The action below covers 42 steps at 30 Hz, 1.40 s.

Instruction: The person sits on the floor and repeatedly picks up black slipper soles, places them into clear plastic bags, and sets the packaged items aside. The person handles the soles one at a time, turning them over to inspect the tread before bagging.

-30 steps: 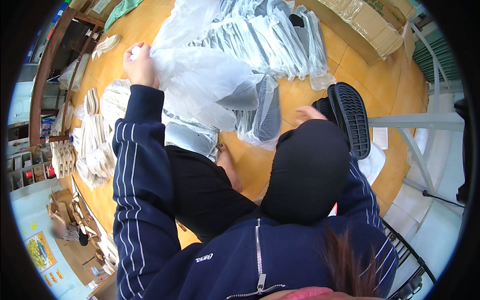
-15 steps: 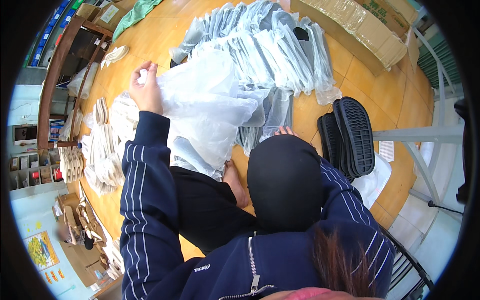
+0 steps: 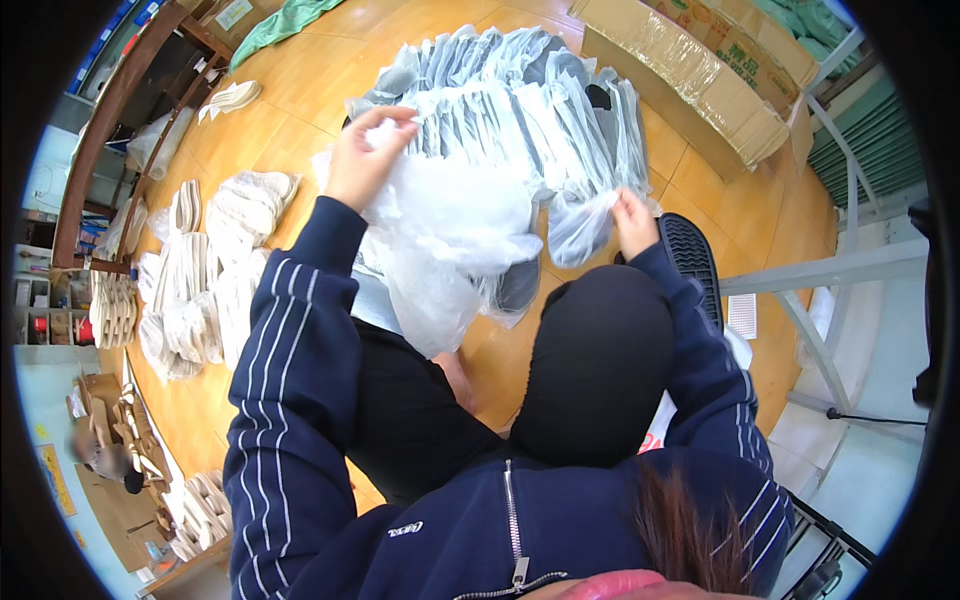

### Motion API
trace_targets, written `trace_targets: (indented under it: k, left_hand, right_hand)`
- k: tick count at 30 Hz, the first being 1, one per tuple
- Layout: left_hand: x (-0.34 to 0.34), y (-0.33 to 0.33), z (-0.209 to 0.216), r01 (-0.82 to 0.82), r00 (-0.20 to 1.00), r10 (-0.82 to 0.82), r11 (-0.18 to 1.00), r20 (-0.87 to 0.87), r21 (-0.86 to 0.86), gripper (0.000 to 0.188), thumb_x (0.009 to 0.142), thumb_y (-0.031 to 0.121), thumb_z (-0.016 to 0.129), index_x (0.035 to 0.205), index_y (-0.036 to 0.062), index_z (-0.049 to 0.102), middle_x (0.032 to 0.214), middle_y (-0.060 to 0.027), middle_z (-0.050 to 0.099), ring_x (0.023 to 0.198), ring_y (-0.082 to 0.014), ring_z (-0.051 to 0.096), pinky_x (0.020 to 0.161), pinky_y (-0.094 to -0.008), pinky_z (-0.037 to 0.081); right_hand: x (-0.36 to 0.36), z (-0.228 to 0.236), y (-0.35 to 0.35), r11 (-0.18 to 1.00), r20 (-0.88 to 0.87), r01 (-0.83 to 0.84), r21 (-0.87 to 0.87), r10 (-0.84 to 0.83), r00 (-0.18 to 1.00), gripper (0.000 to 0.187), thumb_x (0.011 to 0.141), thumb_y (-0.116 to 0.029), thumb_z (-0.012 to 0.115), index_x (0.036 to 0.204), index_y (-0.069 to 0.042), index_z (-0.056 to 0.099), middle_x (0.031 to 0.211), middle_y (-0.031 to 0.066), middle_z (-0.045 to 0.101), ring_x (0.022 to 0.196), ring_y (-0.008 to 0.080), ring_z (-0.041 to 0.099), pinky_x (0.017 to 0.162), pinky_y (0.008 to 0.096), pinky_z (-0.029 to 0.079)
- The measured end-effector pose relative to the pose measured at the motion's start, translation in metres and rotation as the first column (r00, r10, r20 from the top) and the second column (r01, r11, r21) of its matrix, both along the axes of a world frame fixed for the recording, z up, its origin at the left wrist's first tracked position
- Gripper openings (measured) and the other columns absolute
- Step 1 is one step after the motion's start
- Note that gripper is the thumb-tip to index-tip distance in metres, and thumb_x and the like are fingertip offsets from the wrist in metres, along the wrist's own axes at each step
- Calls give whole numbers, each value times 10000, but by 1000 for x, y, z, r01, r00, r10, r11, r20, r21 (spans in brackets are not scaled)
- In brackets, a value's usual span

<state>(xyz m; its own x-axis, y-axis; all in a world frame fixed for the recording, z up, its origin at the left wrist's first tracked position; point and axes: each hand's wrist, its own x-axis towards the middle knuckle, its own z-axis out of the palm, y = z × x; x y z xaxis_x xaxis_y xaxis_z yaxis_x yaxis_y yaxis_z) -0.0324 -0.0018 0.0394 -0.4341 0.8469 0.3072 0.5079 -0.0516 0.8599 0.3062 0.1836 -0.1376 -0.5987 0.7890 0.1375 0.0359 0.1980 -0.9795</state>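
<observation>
My left hand (image 3: 368, 158) is closed on a bunch of thin clear plastic bags (image 3: 445, 215), which hang crumpled over my lap and the floor. Toward the right, beside my raised knee, my right hand (image 3: 635, 222) pinches the edge of a plastic bag (image 3: 580, 228) at the near end of the pile. Just beyond both hands lie rows of dark shoe soles in plastic bags (image 3: 500, 120), packed close together. Next to my right forearm is a bare black shoe sole (image 3: 692, 258) with a ridged tread, partly hidden by my sleeve.
Several bundles of pale soles (image 3: 185, 285) lie on the tiled floor to the left, some bagged. A long cardboard box (image 3: 690, 75) stands at the far right. A metal frame leg (image 3: 810, 265) reaches in from the right, and a wooden rack (image 3: 100, 130) stands at left.
My left hand has moved right with the plastic bags, nearer the pile. My right hand has come out from behind my knee and now pinches a bag's edge. The view has shifted slightly.
</observation>
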Motion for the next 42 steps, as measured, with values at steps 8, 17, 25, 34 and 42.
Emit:
trace_targets:
  k: [8,17,25,34,42]
  left_hand:
    - [64,-4,20,537,843,-533,828,68,-162,642,747,240,824,1292,22,565,1276,-119,601,1257,-209,488,1068,-329,350]
    - [83,9,14,611,792,-583,754,184,-240,499,834,274,768,1214,-5,604,1163,-95,668,1054,-152,586,950,-299,436]
    - [59,9,7,163,813,-393,863,-430,-479,359,842,335,730,1006,20,674,843,-167,679,788,-289,649,747,-372,492]
    - [34,-5,-9,205,817,-367,906,-444,-371,370,836,358,727,949,10,676,803,-189,667,757,-308,648,719,-393,487]
    - [48,-8,15,280,859,-430,849,-279,-449,378,833,334,724,1051,28,679,922,-195,687,862,-341,647,793,-383,494]
  right_hand:
    - [-60,241,-11,928,-32,-335,-164,335,942,187,1010,-225,467,973,-86,586,797,-53,573,666,20,547,604,181,438]
    - [-71,224,-15,885,-229,-101,-455,-7,973,181,973,-196,499,1076,-64,566,1035,65,638,923,157,623,823,304,492]
    - [-73,233,-15,778,-82,-154,609,254,964,259,837,54,516,1075,-29,577,1152,63,624,1028,162,603,914,302,458]
    - [-78,232,-32,885,353,-464,31,425,833,212,858,-202,682,965,-35,606,883,74,662,792,179,665,621,290,514]
    - [-82,216,-41,700,426,-413,583,169,889,195,815,-133,683,970,-42,605,836,52,622,724,120,575,651,273,463]
